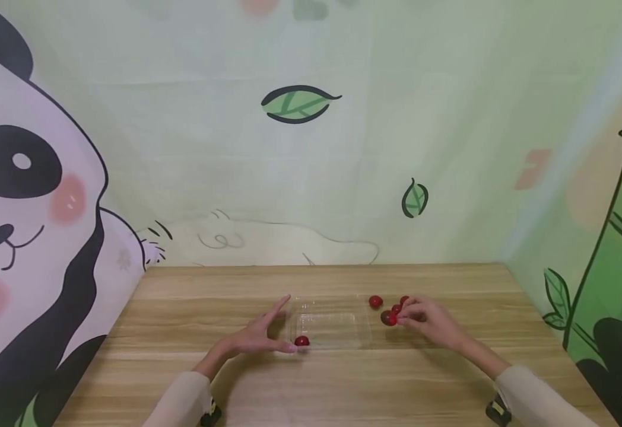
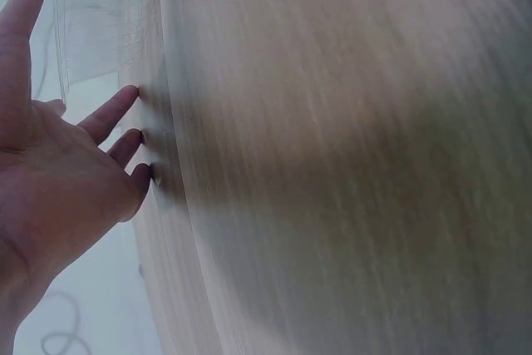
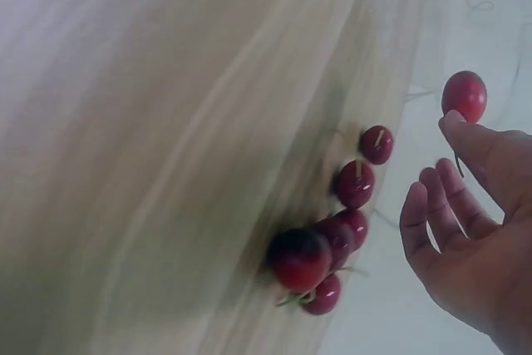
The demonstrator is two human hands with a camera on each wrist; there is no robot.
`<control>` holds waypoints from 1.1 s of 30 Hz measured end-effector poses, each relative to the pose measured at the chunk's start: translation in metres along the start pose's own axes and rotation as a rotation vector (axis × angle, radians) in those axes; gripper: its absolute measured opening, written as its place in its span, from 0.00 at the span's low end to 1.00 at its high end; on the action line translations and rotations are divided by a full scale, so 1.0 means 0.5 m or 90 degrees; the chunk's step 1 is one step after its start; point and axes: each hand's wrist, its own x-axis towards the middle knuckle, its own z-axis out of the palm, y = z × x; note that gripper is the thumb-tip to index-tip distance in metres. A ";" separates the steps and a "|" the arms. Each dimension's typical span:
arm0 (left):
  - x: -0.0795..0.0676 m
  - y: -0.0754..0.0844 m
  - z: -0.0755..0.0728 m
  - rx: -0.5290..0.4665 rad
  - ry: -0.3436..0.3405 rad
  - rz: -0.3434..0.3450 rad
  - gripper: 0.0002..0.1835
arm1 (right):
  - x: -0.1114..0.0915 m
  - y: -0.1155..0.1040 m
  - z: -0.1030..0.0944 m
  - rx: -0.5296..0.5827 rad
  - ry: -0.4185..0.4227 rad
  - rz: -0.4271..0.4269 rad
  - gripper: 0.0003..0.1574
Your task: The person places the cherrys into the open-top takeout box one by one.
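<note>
My right hand (image 1: 432, 323) pinches a red cherry (image 3: 464, 96) between thumb and forefinger, its thin stem hanging down in the right wrist view. The other fingers of that hand are loosely bent. Below and beside it, several dark red cherries (image 3: 355, 183) lie in a loose row on the table, some with stems. A larger, darker round fruit (image 3: 299, 260) is among them. With fingers spread, my left hand (image 1: 252, 338) rests along the left side of a transparent plastic box (image 1: 364, 332). One cherry (image 1: 302, 341) sits in the box's near left corner, by the left thumb.
The wood-grain table (image 1: 332, 391) ends at a cloth backdrop (image 1: 343, 178) printed with a panda and leaves. One cherry (image 1: 375, 302) lies close to the box's right side, apart from the others.
</note>
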 end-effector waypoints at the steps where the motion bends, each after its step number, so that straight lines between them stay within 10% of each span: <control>1: 0.000 0.000 0.000 0.001 0.000 -0.001 0.63 | 0.005 -0.006 0.001 0.005 0.000 0.000 0.02; 33: 0.000 -0.001 0.000 0.004 0.002 -0.001 0.64 | 0.144 -0.126 0.147 0.063 -0.115 -0.084 0.07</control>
